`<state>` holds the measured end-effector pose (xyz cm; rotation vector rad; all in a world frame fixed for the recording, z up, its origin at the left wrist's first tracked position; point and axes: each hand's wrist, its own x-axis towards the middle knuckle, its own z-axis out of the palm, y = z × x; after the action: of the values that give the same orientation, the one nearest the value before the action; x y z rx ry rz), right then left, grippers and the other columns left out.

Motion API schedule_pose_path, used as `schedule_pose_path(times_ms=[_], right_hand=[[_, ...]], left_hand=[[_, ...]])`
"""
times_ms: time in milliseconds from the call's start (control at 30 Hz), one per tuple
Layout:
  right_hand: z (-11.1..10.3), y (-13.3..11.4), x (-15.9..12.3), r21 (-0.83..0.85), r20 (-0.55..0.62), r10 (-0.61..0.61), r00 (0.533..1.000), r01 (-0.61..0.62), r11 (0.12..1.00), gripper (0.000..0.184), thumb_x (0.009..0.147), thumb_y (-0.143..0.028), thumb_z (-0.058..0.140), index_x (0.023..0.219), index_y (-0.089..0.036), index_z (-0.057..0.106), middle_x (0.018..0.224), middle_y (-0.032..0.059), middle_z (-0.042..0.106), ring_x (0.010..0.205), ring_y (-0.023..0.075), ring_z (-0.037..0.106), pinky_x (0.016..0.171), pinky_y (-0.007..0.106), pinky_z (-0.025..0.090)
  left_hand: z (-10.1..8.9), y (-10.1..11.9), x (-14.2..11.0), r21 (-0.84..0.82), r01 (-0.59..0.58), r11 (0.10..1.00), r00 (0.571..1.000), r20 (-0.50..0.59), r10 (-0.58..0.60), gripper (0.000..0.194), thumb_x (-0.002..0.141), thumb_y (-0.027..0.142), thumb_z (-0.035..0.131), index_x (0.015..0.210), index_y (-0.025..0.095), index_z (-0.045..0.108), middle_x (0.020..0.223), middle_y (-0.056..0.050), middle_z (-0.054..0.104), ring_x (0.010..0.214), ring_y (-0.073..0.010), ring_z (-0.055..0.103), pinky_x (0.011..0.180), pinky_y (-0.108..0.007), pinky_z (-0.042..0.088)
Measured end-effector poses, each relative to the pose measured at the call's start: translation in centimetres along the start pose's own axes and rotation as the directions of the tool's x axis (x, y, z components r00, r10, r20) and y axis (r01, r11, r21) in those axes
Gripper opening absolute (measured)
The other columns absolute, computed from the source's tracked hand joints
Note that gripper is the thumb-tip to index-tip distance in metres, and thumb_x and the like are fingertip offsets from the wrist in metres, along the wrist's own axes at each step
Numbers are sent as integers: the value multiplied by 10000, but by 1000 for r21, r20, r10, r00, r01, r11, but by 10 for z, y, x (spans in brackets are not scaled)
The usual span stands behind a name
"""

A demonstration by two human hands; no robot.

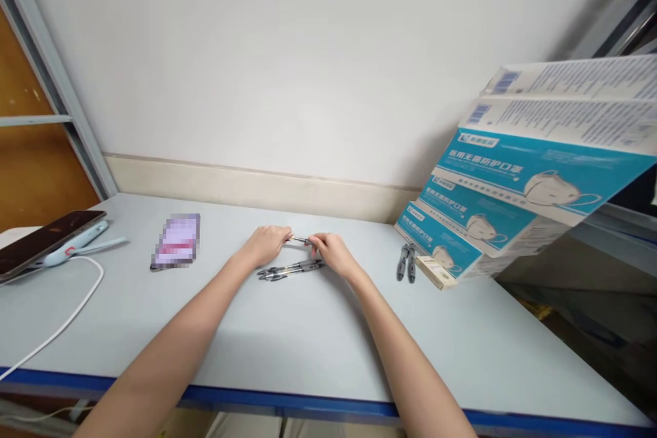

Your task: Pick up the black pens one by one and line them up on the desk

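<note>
Over the far middle of the table, my left hand (265, 245) pinches one end of a thin pen (298, 240). The opposite end sits between the fingers of my right hand (331, 251), so the pen lies roughly level between both hands. Whether it is whole or in parts is too small to tell. Just in front of my hands, a few pens (285, 271) with clear barrels and dark grips lie side by side on the table, their right ends close under my right hand. Farther right lie two short dark pen pieces (406, 263).
A small cream box (436, 272) lies beside stacked blue-and-white mask boxes (462, 219) on the right of the grey table (287, 349). To the left are a phone (177, 241) with a blurred screen, a dark tablet or phone (48, 239) on a stand, and a white cable (76, 311).
</note>
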<state>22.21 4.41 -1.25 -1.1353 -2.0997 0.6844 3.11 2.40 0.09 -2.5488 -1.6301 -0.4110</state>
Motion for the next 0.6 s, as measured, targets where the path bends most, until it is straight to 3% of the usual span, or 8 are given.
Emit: schedule_pose_path(times_ms=[100, 167, 300, 367, 467, 600], right_hand=[[-1, 5, 0, 4, -124, -53, 991, 54, 999, 171, 752, -276, 556, 818, -161, 663, 843, 56, 658, 777, 167, 558, 750, 278, 397], [-3, 7, 0, 23, -146, -22, 989, 25, 999, 246, 746, -307, 568, 945, -182, 640, 932, 57, 649, 800, 164, 554, 756, 283, 397], [-6, 11, 2, 41, 3, 121, 993, -121, 992, 269, 823, -319, 452, 880, -163, 664, 770, 47, 656, 644, 137, 541, 690, 277, 398], [-8, 11, 3, 64, 26, 90, 996, -91, 994, 221, 781, -293, 514, 814, -143, 672, 764, 54, 653, 667, 140, 537, 697, 271, 397], [-11, 9, 4, 199, 57, -4, 998, -7, 980, 272, 741, -325, 572, 911, -129, 653, 853, 65, 648, 719, 138, 536, 697, 254, 403], [-14, 4, 3, 251, 180, 36, 983, -81, 965, 417, 834, -436, 416, 905, -96, 648, 573, 12, 567, 488, 94, 428, 551, 231, 370]], left_hand=[[2, 2, 0, 23, 6, 1000, 1000, 2, -6, 234, 870, 194, 309, 861, 199, 543, 818, -45, 655, 731, -181, 590, 604, -256, 339], [4, 1, -1, 35, 6, 999, 1000, 11, -7, 240, 877, 201, 302, 871, 198, 542, 828, -50, 657, 743, -183, 594, 609, -259, 347], [4, 0, -2, 67, -20, 998, 999, 33, 18, 248, 882, 206, 291, 852, 198, 537, 838, -55, 656, 735, -182, 591, 603, -262, 351], [4, -1, -1, 63, -31, 998, 999, 22, 30, 246, 876, 197, 292, 839, 199, 535, 831, -51, 654, 733, -182, 589, 603, -264, 353], [2, -2, 0, 31, -23, 999, 999, -42, 25, 229, 849, 159, 306, 822, 197, 529, 821, -40, 648, 754, -180, 585, 620, -265, 360], [1, -6, 2, 23, -23, 999, 995, -98, 25, 230, 824, 127, 305, 827, 193, 525, 819, -34, 639, 778, -178, 575, 636, -264, 364]])
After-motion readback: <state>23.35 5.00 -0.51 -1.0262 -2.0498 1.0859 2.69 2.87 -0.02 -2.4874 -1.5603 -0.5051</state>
